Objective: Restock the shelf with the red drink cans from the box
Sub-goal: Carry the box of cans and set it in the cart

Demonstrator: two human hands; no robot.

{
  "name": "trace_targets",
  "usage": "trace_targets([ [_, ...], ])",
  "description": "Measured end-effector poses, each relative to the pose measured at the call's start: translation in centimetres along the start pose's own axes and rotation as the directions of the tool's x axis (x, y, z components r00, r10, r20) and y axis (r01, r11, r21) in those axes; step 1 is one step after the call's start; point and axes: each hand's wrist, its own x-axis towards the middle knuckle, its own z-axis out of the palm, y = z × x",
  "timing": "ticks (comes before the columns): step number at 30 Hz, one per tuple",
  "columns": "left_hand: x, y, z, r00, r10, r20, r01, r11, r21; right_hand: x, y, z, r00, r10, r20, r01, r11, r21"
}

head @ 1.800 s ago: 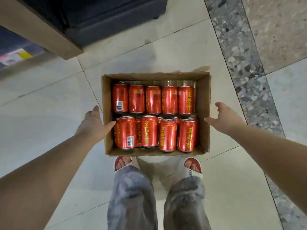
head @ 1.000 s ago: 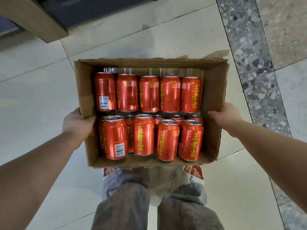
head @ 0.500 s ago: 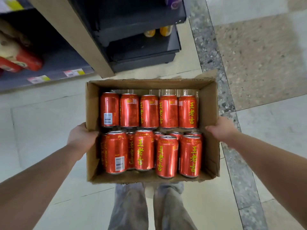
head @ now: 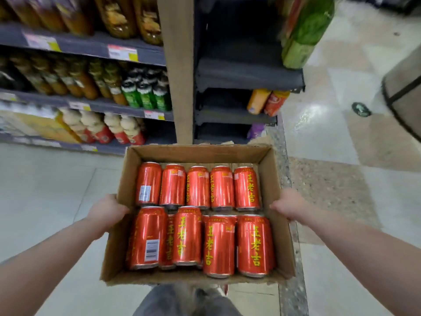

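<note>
holding the cardboard box point(head: 196, 154) at the lower centre of the frame, the left hand point(head: 107, 210) grasps its left wall and the right hand point(head: 288, 205) grasps its right wall, fingers curled round the edges. red drink cans point(head: 219, 245) sit inside in two rows. the dark shelf point(head: 248, 74) stands at upper centre, beyond the box's far wall; bottles point(head: 145, 96) fill the racks at upper left.
</note>
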Motion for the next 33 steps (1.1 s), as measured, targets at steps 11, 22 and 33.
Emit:
trace_targets([
  [11, -9.0, -7.0, -14.2, 0.979, -0.107, -0.175, 0.078, 0.983, -0.165, -9.2, -15.3, -4.8, 0.958, -0.282, -0.044, 0.277, 0.957, -0.086],
  [22, -10.5, -25.9, -31.3, 0.894, -0.352, -0.279, 0.245, 0.903, -0.353, -18.0, -39.8, 6.2, 0.889, -0.447, 0.101, 0.456, 0.884, -0.101],
  [33, -9.2, -42.7, -48.0, 0.805, -0.497, -0.324, 0.324, 0.825, -0.463, -27.1, -63.5, 19.2, 0.801, -0.555, 0.224, 0.593, 0.788, -0.166],
])
